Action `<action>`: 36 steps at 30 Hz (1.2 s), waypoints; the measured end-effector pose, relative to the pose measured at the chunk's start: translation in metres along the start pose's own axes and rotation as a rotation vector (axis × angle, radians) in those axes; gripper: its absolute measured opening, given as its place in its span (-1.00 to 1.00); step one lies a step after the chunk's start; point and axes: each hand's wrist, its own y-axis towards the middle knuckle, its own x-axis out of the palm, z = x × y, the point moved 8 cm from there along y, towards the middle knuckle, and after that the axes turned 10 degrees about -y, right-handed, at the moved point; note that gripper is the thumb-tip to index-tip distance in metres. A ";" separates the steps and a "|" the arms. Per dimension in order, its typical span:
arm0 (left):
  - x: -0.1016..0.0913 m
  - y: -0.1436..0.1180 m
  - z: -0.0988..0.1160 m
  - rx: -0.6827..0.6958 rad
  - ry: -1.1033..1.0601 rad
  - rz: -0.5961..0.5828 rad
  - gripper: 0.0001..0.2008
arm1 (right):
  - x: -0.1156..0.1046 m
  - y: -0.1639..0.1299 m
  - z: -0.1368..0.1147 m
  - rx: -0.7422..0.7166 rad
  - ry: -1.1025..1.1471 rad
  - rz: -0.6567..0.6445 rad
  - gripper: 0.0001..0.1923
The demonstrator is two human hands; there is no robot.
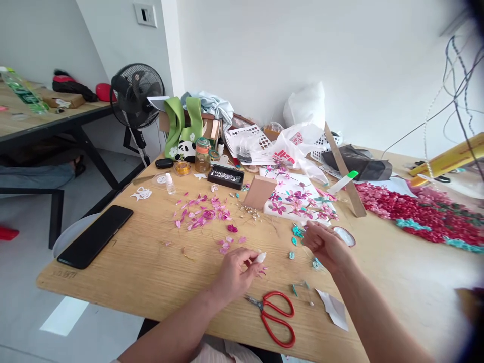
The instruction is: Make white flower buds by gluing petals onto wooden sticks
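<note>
My left hand [236,272] pinches a small white piece [260,257] between thumb and fingers, above the wooden table. A few pink petals lie just past its fingertips. My right hand [327,247] is closed, its fingers pressed together; whatever they hold is too small to make out. Beside it lie turquoise pieces [297,230] and a small round dish [344,236] with whitish contents. Red-handled scissors [278,318] rest near the front edge, below my left hand. Pink petals [206,214] are scattered farther back, with a dark pink flower [232,229] nearer.
A black phone [96,237] lies at the left edge. Behind stand a cardboard piece [260,191], a sheet with pink flowers [295,196], a black tray [226,176] and a jar [202,156]. Red flower strands [412,217] cover the right side. A torn paper [333,308] lies in front.
</note>
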 end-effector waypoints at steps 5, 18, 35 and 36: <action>0.004 -0.003 -0.013 -0.194 -0.276 -0.018 -0.69 | 0.024 -0.024 -0.019 0.037 0.261 -0.194 -0.52; 0.007 -0.005 -0.017 -0.300 -0.519 -0.050 -0.52 | 0.037 -0.069 -0.038 -0.019 0.171 -0.146 -0.73; 0.011 -0.008 -0.013 -0.251 -0.445 -0.104 -0.52 | 0.050 -0.077 -0.059 -0.202 -0.289 -0.092 -0.60; 0.012 -0.008 -0.013 -0.256 -0.447 -0.107 -0.51 | 0.051 -0.078 -0.058 -0.201 -0.300 -0.103 -0.60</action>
